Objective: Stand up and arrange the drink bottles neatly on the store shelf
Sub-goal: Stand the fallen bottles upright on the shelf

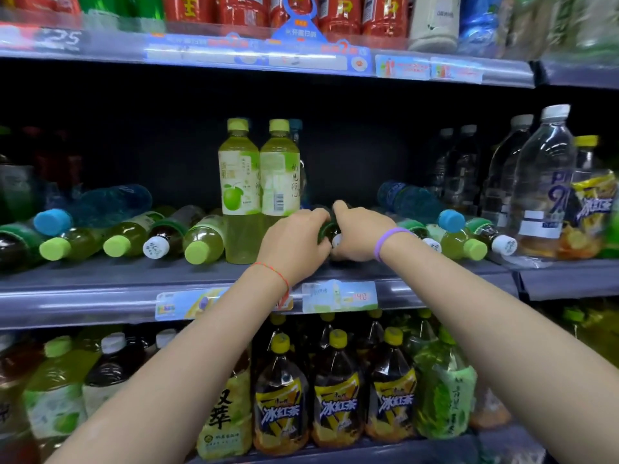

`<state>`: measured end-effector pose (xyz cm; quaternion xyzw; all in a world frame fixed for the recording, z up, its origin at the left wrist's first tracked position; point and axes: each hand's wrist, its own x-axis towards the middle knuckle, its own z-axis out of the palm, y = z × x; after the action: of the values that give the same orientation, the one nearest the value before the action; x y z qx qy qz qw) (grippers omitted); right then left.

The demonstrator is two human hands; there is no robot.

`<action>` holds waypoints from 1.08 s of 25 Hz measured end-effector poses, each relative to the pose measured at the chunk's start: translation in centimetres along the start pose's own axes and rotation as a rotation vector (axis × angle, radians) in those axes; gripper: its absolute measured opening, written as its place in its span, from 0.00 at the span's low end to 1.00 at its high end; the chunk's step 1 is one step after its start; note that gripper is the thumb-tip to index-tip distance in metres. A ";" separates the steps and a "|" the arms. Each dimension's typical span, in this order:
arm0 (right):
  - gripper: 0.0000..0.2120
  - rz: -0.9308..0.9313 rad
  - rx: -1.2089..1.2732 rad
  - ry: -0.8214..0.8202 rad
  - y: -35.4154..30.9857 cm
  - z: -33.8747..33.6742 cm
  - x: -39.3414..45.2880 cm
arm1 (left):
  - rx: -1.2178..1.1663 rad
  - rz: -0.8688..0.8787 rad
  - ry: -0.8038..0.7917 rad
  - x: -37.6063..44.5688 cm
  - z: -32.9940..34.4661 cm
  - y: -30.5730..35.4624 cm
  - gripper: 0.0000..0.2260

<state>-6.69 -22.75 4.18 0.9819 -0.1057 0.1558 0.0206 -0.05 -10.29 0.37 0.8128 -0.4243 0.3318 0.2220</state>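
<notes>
Two pale green drink bottles (pixel 238 192) stand upright at the middle of the middle shelf (pixel 100 272). Several bottles lie on their sides to the left (pixel 201 241) and to the right (pixel 464 244), caps facing me. Both hands meet just right of the upright pair. My left hand (pixel 294 242) and my right hand (pixel 358 232) are closed around a lying dark bottle with a green label and white cap (pixel 330 231), mostly hidden by the fingers.
A blue-capped bottle (pixel 100 209) lies on the left pile, another (pixel 415 200) on the right one. Large clear water bottles (pixel 542 175) stand at the far right. Price tags (pixel 338 296) line the shelf edge. Iced tea bottles (pixel 336 396) fill the lower shelf; red-labelled bottles (pixel 244 10) the upper.
</notes>
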 end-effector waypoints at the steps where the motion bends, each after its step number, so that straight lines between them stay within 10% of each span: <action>1: 0.17 -0.024 0.012 0.023 0.4 -0.2 0.1 | -0.041 -0.004 -0.016 0.2 0.2 0.1 0.17; 16: 0.14 -0.277 0.556 0.737 4.9 -4.3 0.3 | -0.025 -0.272 0.275 4.0 2.0 4.7 0.36; 24: 0.17 -0.045 0.248 0.042 7.3 -3.7 -0.5 | -0.022 -0.386 0.222 6.8 2.5 5.0 0.39; 27: 0.24 -0.027 -0.014 0.120 6.1 -0.6 0.0 | 0.018 -0.456 0.151 8.1 2.6 5.4 0.40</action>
<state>-8.18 -28.69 4.76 0.9719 -0.0920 0.2135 0.0358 -0.27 -19.31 4.94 0.8624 -0.2091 0.3368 0.3148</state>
